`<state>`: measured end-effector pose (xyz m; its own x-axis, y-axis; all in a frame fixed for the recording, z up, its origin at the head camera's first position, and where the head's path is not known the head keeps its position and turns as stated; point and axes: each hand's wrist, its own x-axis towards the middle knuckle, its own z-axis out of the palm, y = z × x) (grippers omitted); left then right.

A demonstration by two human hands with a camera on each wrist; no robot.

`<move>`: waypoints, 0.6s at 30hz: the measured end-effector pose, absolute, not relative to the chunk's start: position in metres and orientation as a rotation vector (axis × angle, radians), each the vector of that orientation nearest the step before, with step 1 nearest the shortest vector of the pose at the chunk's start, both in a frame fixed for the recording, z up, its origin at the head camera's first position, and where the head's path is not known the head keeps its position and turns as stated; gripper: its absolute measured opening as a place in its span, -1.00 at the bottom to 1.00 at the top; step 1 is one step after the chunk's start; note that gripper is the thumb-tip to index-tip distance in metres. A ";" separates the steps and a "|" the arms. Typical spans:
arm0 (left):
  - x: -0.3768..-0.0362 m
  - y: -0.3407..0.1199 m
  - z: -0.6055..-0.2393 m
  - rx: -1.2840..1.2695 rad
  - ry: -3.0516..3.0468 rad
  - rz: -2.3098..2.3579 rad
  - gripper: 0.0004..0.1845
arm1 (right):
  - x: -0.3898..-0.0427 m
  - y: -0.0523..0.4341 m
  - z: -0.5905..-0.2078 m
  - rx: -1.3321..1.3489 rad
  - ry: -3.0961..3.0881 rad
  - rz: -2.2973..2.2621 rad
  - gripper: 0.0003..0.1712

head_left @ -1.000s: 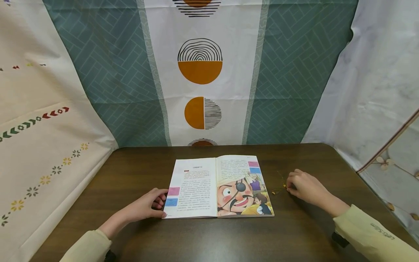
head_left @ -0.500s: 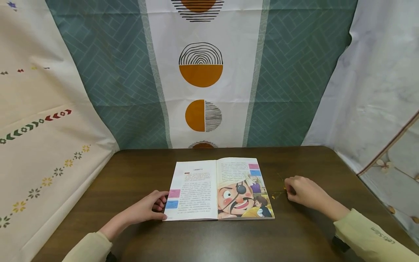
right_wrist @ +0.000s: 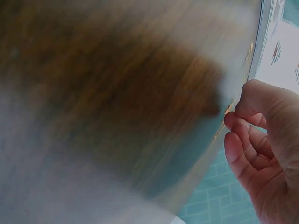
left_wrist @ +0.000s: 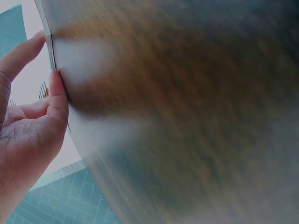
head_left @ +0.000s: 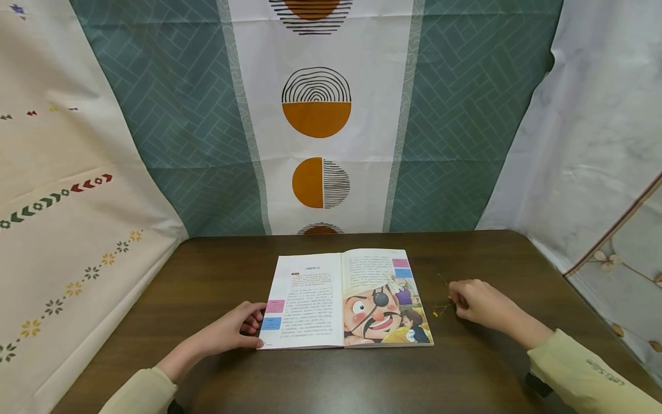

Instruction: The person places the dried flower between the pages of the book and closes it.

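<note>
An open picture book (head_left: 346, 300) lies flat in the middle of the dark wooden table (head_left: 481, 368), between my two hands. My left hand (head_left: 227, 330) rests on the table with its fingers loosely curled, thumb and fingertips touching the book's left edge. My right hand (head_left: 478, 302) lies just right of the book, fingers curled, pinching a small yellow sprig (head_left: 439, 307) that lies on the table.

one book (head_left: 346, 299), two hands, one table (head_left: 476, 362).
</note>
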<state>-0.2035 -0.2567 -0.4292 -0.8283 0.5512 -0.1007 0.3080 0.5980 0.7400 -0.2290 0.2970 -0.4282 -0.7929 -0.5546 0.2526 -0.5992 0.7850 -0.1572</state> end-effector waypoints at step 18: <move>-0.203 -0.254 -0.427 0.679 2.519 1.053 -0.16 | -0.228 0.296 -0.422 0.745 -2.803 0.324 -0.77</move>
<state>-0.2029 -0.2542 -0.4270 -0.8333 0.5412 -0.1131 0.2998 0.6141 0.7301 -0.2275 0.2958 -0.4224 -0.8466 -0.4596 0.2682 -0.5087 0.8470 -0.1545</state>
